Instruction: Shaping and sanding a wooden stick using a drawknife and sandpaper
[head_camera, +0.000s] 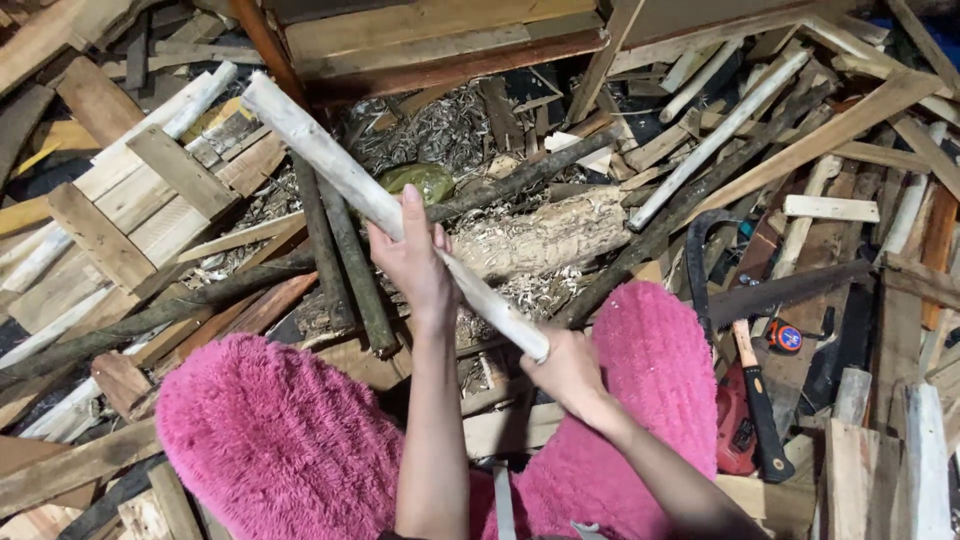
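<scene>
Two hands, one workpiece: a pale, peeled wooden stick (380, 205) is held at a slant above the knees, its far end pointing up and left, its near end at the lap.
Stick, surface: bark stripped, whitish, dry-looking; likely smooth but not slippery, with small knots that could catch the palm.
Stick, stiffness: straight and rigid in appearance; judged light enough for two-handed control, unlikely to flex or break under hand pressure.
Left hand (412, 262): wrapped round the stick near its middle, fingers closed about it, thumb lying up along the shaft.
Right hand (568, 372): closed on the near end, which disappears into the fist.
Recommended hold: one grip at mid-length and one at the near end, as shown, appears to balance the long free portion.
Legs: pink fluffy trousers (280, 440) directly below the stick.
Floor, ahead: a pale, rough log (545, 235) lies among wood shavings, dark branches and planks.
Floor, right: a long saw blade (790, 290) and a black-handled tool (762, 410), well apart from both hands.
</scene>
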